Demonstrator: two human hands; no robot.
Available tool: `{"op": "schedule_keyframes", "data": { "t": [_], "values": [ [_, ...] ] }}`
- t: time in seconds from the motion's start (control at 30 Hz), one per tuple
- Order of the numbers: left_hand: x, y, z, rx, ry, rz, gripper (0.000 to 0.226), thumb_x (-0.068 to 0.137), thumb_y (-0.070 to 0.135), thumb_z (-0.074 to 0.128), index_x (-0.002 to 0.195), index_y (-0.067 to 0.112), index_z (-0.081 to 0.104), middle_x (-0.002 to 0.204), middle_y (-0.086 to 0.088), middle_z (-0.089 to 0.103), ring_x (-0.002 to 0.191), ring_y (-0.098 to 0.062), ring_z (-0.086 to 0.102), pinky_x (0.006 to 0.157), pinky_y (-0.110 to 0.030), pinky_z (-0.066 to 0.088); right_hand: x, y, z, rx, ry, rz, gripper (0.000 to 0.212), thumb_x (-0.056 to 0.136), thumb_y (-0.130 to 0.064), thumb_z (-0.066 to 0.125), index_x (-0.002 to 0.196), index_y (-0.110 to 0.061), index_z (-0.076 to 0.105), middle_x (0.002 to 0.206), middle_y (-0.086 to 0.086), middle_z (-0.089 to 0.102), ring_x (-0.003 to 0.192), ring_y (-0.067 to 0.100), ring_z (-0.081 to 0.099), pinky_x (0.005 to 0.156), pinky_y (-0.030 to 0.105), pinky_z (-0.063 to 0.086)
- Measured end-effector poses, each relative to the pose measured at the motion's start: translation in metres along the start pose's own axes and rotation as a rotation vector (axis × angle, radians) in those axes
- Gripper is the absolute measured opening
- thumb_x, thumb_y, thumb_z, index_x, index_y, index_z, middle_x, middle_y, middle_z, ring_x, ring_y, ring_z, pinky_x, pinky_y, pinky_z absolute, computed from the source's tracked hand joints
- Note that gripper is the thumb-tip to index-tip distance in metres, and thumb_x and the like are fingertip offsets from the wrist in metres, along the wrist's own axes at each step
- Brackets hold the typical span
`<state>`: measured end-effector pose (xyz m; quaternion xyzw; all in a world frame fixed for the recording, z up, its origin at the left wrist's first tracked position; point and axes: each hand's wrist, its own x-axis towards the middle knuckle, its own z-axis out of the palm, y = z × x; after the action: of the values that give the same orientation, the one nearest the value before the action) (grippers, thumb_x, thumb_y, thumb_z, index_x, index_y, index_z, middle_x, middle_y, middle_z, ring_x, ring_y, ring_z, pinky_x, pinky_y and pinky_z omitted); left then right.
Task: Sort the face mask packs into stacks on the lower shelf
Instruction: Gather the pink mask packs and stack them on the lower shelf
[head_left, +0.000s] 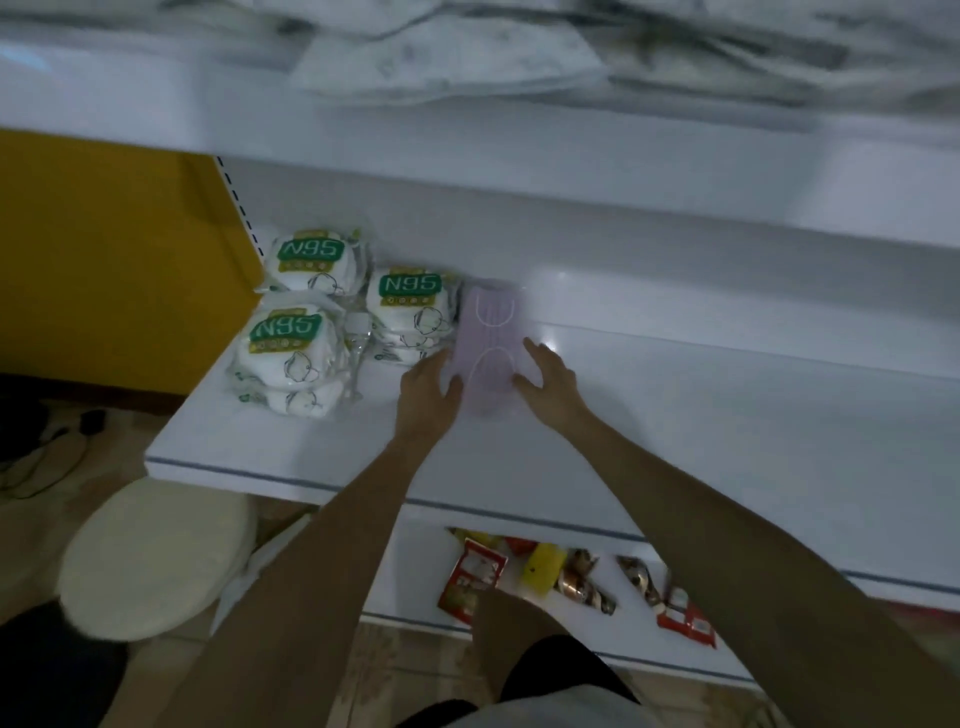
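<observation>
Left hand (428, 382), right hand (546, 378) touching flat lilac pack (487, 332)

shelf (727, 441) holds n95 packs (408, 306), purple pack (488, 332)

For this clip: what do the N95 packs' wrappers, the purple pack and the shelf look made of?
N95 packs: clear glossy plastic film, judging by crinkles and glints, over white masks. Purple pack: pale lilac, probably nonwoven masks in thin film; blur leaves it unsure. Shelf: smooth white, glossy highlights; painted metal or laminate, cannot tell which.
</observation>
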<state>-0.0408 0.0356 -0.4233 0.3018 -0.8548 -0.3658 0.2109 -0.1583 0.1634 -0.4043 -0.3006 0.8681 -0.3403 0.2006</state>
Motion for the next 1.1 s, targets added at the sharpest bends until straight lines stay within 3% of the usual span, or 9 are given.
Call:
{"op": "schedule_keyframes", "data": {
  "t": [0.13, 0.3, 0.37, 0.5, 0.63, 0.77, 0.97, 1.1],
  "values": [
    [-0.051, 0.006, -0.043, 0.078, -0.122, -0.011, 0.050, 0.096, 0.022, 0.051, 0.142, 0.009, 0.037, 0.142, -0.016, 0.044, 0.131, -0.032, 0.039, 0.111, -0.036, 0.028, -0.065, -0.026, -0.003, 0.044, -0.006, -0.040, 0.059, 0.096, -0.028, 0.051, 0.148, -0.020, 0.024, 0.154, 0.009, 0.022, 0.142, 0.023, 0.020, 0.113, 0.030, 0.013],
    [-0.141, 0.011, -0.100, 0.088, -0.215, 0.048, 0.051, 0.094, 0.019, 0.054, 0.140, 0.004, 0.038, 0.139, -0.019, 0.046, 0.127, -0.033, 0.044, 0.108, -0.033, 0.029, -0.166, -0.050, 0.013, 0.097, -0.067, -0.054, 0.059, 0.095, -0.026, 0.052, 0.147, -0.017, 0.026, 0.152, 0.008, 0.027, 0.138, 0.023, 0.029, 0.114, 0.032, 0.023],
    [-0.164, 0.015, -0.126, 0.092, -0.234, 0.115, 0.050, 0.093, 0.017, 0.056, 0.139, 0.003, 0.040, 0.138, -0.018, 0.047, 0.127, -0.032, 0.044, 0.106, -0.030, 0.028, -0.198, -0.065, 0.014, 0.115, -0.054, -0.102, 0.058, 0.096, -0.024, 0.052, 0.147, -0.017, 0.026, 0.151, 0.006, 0.029, 0.136, 0.021, 0.031, 0.110, 0.023, 0.024],
    [-0.187, 0.040, -0.185, 0.082, -0.167, 0.248, 0.049, 0.092, 0.019, 0.058, 0.137, 0.007, 0.043, 0.138, -0.013, 0.048, 0.127, -0.026, 0.043, 0.104, -0.022, 0.027, -0.237, -0.109, -0.007, 0.091, -0.006, -0.289, 0.055, 0.094, -0.019, 0.055, 0.144, -0.016, 0.033, 0.143, 0.004, 0.039, 0.120, 0.017, 0.047, 0.087, 0.006, 0.028],
    [-0.192, 0.090, -0.237, 0.118, -0.148, 0.422, 0.049, 0.092, 0.028, 0.057, 0.137, 0.012, 0.045, 0.138, -0.007, 0.050, 0.127, -0.021, 0.044, 0.103, -0.019, 0.028, -0.261, -0.161, -0.045, 0.061, 0.013, -0.452, 0.051, 0.093, -0.020, 0.055, 0.141, -0.019, 0.037, 0.135, -0.004, 0.045, 0.110, 0.006, 0.048, 0.084, -0.004, 0.029],
    [-0.182, 0.146, -0.275, 0.132, -0.044, 0.592, 0.053, 0.088, 0.041, 0.047, 0.134, 0.014, 0.050, 0.130, -0.006, 0.057, 0.118, -0.020, 0.052, 0.099, -0.027, 0.039, -0.278, -0.203, -0.090, 0.044, 0.090, -0.573, 0.046, 0.094, -0.018, 0.054, 0.139, -0.020, 0.041, 0.125, -0.011, 0.049, 0.106, 0.002, 0.051, 0.087, -0.001, 0.034],
    [-0.153, 0.224, -0.293, 0.068, 0.024, 0.749, 0.045, 0.092, 0.032, 0.049, 0.134, 0.018, 0.049, 0.132, 0.001, 0.055, 0.112, 0.000, 0.042, 0.098, -0.017, 0.030, -0.296, -0.219, -0.156, 0.016, 0.246, -0.603, 0.038, 0.095, -0.019, 0.052, 0.126, -0.037, 0.042, 0.117, -0.013, 0.055, 0.098, -0.010, 0.055, 0.091, 0.013, 0.042],
    [-0.122, 0.263, -0.282, 0.028, 0.012, 0.795, 0.044, 0.092, 0.029, 0.050, 0.133, 0.015, 0.051, 0.129, -0.002, 0.057, 0.110, -0.007, 0.051, 0.092, -0.012, 0.032, -0.296, -0.215, -0.207, -0.011, 0.342, -0.571, 0.035, 0.095, -0.021, 0.052, 0.125, -0.038, 0.046, 0.118, -0.012, 0.056, 0.099, -0.009, 0.055, 0.088, 0.009, 0.042]
  ]
}}
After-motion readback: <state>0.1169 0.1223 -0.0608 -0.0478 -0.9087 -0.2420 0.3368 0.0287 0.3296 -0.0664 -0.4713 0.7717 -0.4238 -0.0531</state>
